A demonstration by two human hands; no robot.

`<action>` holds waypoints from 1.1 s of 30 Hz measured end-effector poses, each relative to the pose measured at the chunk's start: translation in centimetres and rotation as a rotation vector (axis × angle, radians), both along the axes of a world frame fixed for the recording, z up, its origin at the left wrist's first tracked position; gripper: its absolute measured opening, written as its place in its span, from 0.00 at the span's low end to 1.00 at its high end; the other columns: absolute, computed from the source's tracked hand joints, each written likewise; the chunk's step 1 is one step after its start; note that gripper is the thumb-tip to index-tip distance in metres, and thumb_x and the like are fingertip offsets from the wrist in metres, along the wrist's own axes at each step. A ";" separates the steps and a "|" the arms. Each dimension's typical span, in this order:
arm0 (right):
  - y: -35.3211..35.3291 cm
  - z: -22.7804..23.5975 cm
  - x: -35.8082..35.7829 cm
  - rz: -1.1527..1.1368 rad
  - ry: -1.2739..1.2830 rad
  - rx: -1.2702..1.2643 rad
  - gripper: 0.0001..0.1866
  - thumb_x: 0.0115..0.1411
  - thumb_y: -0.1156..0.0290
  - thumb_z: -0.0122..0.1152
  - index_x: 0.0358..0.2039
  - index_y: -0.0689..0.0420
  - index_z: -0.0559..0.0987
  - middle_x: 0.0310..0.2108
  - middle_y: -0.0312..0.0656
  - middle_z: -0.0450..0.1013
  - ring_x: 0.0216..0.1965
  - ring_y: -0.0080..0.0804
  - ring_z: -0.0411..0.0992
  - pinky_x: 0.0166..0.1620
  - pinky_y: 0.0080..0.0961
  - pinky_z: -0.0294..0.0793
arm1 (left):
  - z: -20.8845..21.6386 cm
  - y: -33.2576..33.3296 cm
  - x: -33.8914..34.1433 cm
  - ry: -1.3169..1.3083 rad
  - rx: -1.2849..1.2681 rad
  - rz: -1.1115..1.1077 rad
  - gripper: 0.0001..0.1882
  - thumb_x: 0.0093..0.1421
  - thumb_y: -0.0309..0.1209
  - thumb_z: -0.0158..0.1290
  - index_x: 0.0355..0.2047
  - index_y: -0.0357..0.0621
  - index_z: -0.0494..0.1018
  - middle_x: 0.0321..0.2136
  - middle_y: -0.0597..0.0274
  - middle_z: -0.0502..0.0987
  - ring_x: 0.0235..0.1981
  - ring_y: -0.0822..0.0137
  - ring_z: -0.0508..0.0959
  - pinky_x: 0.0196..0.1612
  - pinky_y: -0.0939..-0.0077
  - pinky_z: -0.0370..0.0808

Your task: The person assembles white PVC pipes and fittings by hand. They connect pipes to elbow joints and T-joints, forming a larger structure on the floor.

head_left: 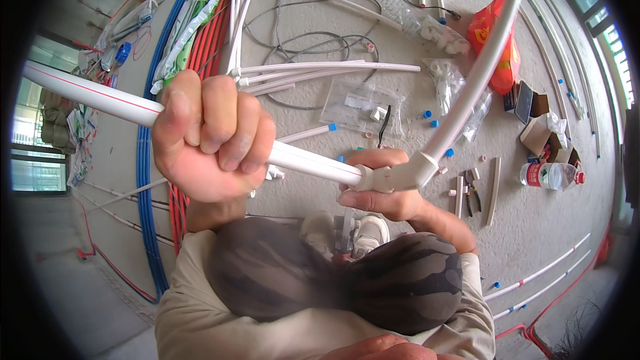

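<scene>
My left hand (pixel 217 140) is closed in a fist around a white plastic pipe (pixel 93 93) with a thin red stripe. The pipe runs from the far left down to a white elbow fitting (pixel 407 175), and its end meets the fitting's collar. Thumb and fingers of my right hand (pixel 393 205) are closed on that fitting from below and behind. From the fitting's other side a second white pipe (pixel 475 90) rises to the upper right, out of the picture. How deep the pipe ends sit inside the fitting is hidden.
Bundles of blue pipes (pixel 145 173) and red pipes (pixel 208 33) lie on the concrete floor (pixel 533 247) at left. White pipes (pixel 327 67), a grey cable (pixel 280 47), a red bag (pixel 493 43), open boxes (pixel 543 137), a water bottle (pixel 552 175) and pliers (pixel 473 193) are scattered around.
</scene>
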State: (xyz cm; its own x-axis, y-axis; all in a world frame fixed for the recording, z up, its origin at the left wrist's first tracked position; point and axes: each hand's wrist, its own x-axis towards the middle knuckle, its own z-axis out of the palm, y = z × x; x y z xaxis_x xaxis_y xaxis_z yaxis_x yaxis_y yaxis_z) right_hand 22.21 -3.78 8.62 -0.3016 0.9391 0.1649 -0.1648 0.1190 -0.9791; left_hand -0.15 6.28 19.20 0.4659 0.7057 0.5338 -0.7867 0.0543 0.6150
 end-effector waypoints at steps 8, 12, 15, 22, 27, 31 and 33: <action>-2.3 -0.1 0.1 -0.114 0.070 -0.001 0.15 0.53 0.71 0.79 0.38 0.62 0.83 0.28 0.41 0.79 0.29 0.33 0.78 0.31 0.32 0.72 | -1.0 -0.2 1.6 -0.066 -0.086 -0.060 0.17 0.76 0.38 0.44 0.27 0.51 0.60 0.19 0.69 0.62 0.14 0.74 0.60 0.14 0.76 0.63; -2.3 -0.6 0.5 -0.120 -0.010 0.019 0.16 0.53 0.70 0.79 0.38 0.62 0.83 0.28 0.41 0.79 0.29 0.33 0.78 0.31 0.32 0.72 | -1.6 0.1 1.8 -0.050 -0.103 -0.085 0.17 0.76 0.38 0.44 0.27 0.51 0.60 0.19 0.69 0.62 0.14 0.74 0.60 0.14 0.76 0.62; -2.4 -0.2 0.5 -0.114 -0.028 -0.050 0.15 0.53 0.70 0.79 0.38 0.62 0.83 0.28 0.40 0.79 0.29 0.32 0.78 0.32 0.31 0.71 | -1.9 0.3 1.7 -0.027 -0.107 -0.088 0.17 0.76 0.37 0.44 0.27 0.50 0.60 0.19 0.69 0.62 0.14 0.74 0.60 0.14 0.76 0.62; -2.0 -0.6 0.2 -0.064 -0.031 -0.149 0.13 0.55 0.70 0.77 0.37 0.62 0.83 0.27 0.39 0.78 0.30 0.29 0.77 0.33 0.29 0.70 | -2.6 0.9 1.6 0.022 -0.054 -0.143 0.16 0.76 0.37 0.45 0.28 0.50 0.60 0.19 0.67 0.63 0.15 0.73 0.60 0.15 0.76 0.62; -1.7 -1.1 0.4 -0.018 -0.014 -0.195 0.13 0.56 0.70 0.77 0.37 0.63 0.83 0.28 0.40 0.77 0.30 0.28 0.76 0.33 0.28 0.70 | -2.2 1.0 2.4 0.052 -0.034 -0.152 0.16 0.74 0.35 0.48 0.26 0.51 0.60 0.17 0.68 0.63 0.12 0.75 0.60 0.13 0.78 0.62; -1.5 -1.5 0.1 -0.009 -0.020 -0.174 0.13 0.57 0.70 0.76 0.37 0.62 0.83 0.28 0.39 0.77 0.30 0.27 0.76 0.32 0.28 0.69 | -2.3 1.4 2.0 0.086 -0.015 -0.190 0.15 0.74 0.34 0.48 0.28 0.48 0.61 0.19 0.65 0.65 0.14 0.74 0.61 0.15 0.76 0.62; -1.2 -1.4 0.1 0.007 -0.033 -0.162 0.13 0.58 0.69 0.76 0.38 0.62 0.83 0.29 0.38 0.77 0.30 0.27 0.75 0.32 0.28 0.69 | -2.1 1.0 1.7 0.067 -0.040 -0.174 0.14 0.73 0.33 0.48 0.28 0.48 0.60 0.19 0.65 0.65 0.14 0.74 0.61 0.15 0.76 0.62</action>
State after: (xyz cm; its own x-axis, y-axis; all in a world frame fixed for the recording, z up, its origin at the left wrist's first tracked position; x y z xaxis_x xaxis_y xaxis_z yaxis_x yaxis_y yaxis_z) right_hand 22.26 -5.00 7.19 -0.3107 0.9505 0.0014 -0.1324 -0.0418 -0.9903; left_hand 1.59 7.30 17.13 0.6164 0.6317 0.4701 -0.7204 0.2114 0.6605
